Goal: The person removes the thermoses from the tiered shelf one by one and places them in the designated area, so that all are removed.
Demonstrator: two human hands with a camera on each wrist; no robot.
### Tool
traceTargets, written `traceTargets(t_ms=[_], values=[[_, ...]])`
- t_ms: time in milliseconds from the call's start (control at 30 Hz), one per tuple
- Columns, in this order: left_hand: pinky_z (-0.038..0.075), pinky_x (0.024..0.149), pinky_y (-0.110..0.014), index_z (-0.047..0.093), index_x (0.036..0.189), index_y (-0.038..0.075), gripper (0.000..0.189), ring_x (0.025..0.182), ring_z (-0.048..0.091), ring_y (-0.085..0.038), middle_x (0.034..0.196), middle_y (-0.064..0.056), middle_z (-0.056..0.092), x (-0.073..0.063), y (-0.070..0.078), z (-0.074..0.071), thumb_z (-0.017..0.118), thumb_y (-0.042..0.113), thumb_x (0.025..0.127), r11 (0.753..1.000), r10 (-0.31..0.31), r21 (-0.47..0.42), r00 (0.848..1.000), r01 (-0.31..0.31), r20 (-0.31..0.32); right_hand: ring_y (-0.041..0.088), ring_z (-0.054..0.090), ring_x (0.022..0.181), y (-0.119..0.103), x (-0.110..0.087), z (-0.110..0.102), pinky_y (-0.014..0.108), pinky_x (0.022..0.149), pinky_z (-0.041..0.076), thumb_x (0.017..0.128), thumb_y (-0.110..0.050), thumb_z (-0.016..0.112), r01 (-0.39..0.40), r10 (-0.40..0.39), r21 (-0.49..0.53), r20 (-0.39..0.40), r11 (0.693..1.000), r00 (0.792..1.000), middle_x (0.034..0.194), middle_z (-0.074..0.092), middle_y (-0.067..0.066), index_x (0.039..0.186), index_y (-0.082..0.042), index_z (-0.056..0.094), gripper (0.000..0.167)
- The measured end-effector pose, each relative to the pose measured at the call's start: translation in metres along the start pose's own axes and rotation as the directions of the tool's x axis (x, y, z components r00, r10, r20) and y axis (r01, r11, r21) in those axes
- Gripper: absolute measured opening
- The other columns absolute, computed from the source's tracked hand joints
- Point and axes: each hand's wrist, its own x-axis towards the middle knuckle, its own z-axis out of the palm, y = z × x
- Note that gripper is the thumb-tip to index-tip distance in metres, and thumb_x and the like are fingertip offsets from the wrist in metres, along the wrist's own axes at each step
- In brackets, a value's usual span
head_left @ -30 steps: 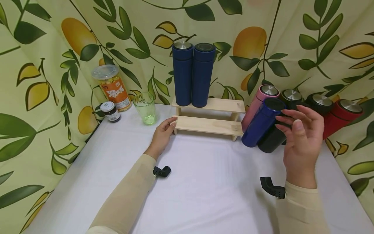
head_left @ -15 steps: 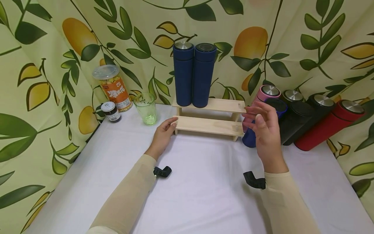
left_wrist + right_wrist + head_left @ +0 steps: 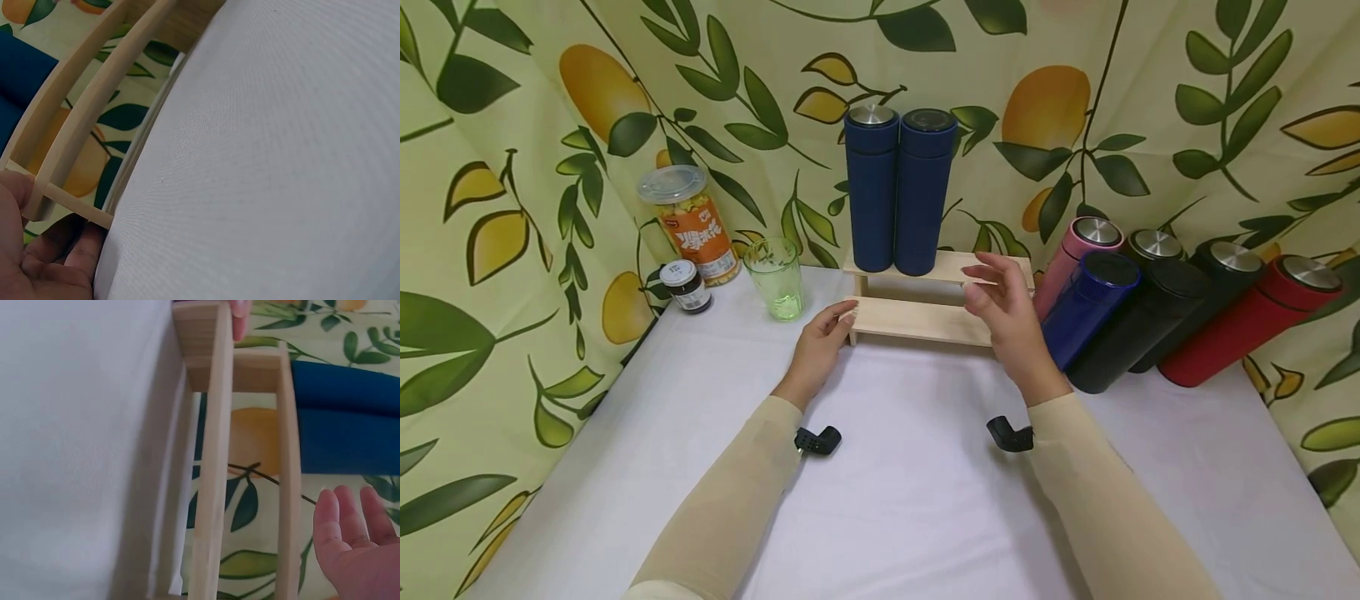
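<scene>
A two-tier wooden shelf (image 3: 917,323) stands at the back of the white table. My left hand (image 3: 817,346) grips the left end of its lower tier, thumb above and fingers around the side, as the left wrist view shows. On the upper tier stand two navy-blue thermos flasks (image 3: 872,200), upright and side by side. My right hand (image 3: 1011,321) is in the air in front of the shelf's right part, fingers parted, holding nothing. It hides part of the shelf's right end. In the right wrist view, its fingers (image 3: 353,519) lie apart from the flasks.
To the right lean a pink flask (image 3: 1078,250), a shiny blue flask (image 3: 1090,304), two black flasks (image 3: 1138,329) and a red flask (image 3: 1247,325). On the left are a green glass (image 3: 775,279), a small dark jar (image 3: 687,287) and a snack tub (image 3: 692,229). Patterned cloth hangs behind.
My right hand has moved left, from in front of the leaning flasks to the shelf's right part, uncovering the blue and black flasks. The left hand stays at the shelf's left end.
</scene>
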Motion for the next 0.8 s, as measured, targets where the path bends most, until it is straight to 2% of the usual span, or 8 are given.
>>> traceTargets(t_ms=[67, 167, 467, 633, 800], values=[[0.051, 0.112, -0.037, 0.068, 0.149, 0.018, 0.035, 0.138, 0.059, -0.021, 0.162, -0.003, 0.053, 0.0, 0.0, 0.0, 0.061, 0.024, 0.115, 1.0, 0.0, 0.0, 1.0, 0.0, 0.001, 0.032, 0.052, 0.131, 0.004, 0.006, 0.004, 0.038, 0.106, 0.048, 0.108, -0.012, 0.064, -0.002, 0.002, -0.032, 0.016, 0.999, 1.0, 0.149, 0.05, 0.018, 0.159, -0.004, 0.04, 0.056], [0.051, 0.112, -0.037, 0.068, 0.149, 0.018, 0.035, 0.138, 0.059, -0.022, 0.161, -0.003, 0.053, 0.0, 0.0, 0.0, 0.061, 0.024, 0.115, 1.0, 0.0, -0.004, 1.0, 0.0, 0.001, 0.034, 0.051, 0.134, 0.006, 0.014, 0.009, 0.04, 0.109, 0.047, 0.107, -0.015, 0.068, -0.005, 0.006, -0.069, 0.026, 0.998, 1.0, 0.15, 0.05, 0.016, 0.16, -0.007, 0.04, 0.061], [0.051, 0.112, -0.038, 0.068, 0.148, 0.021, 0.034, 0.138, 0.058, -0.02, 0.16, -0.001, 0.055, 0.001, 0.001, -0.001, 0.061, 0.025, 0.115, 1.0, -0.009, 0.014, 1.0, 0.009, -0.016, 0.035, 0.047, 0.141, 0.009, 0.044, 0.026, 0.046, 0.114, 0.047, 0.1, -0.027, 0.083, -0.067, 0.065, -0.103, -0.03, 0.992, 0.997, 0.155, 0.045, 0.017, 0.164, -0.011, 0.037, 0.08], [0.051, 0.112, -0.037, 0.068, 0.149, 0.02, 0.035, 0.138, 0.058, -0.02, 0.161, -0.002, 0.054, 0.001, 0.0, -0.001, 0.061, 0.024, 0.115, 1.0, -0.011, 0.005, 1.0, 0.011, -0.005, 0.034, 0.048, 0.141, 0.007, 0.062, 0.032, 0.048, 0.111, 0.05, 0.097, -0.032, 0.087, -0.059, 0.049, -0.154, -0.073, 0.986, 0.996, 0.155, 0.046, 0.014, 0.164, -0.012, 0.037, 0.086], [0.051, 0.112, -0.038, 0.069, 0.148, 0.02, 0.034, 0.137, 0.059, -0.019, 0.159, -0.001, 0.056, 0.001, 0.001, 0.0, 0.062, 0.024, 0.115, 1.0, -0.009, 0.012, 1.0, 0.009, -0.011, 0.03, 0.047, 0.141, 0.002, 0.079, 0.036, 0.046, 0.11, 0.049, 0.096, -0.036, 0.088, -0.065, 0.05, -0.195, -0.078, 0.979, 0.996, 0.157, 0.044, 0.012, 0.165, -0.017, 0.035, 0.09]])
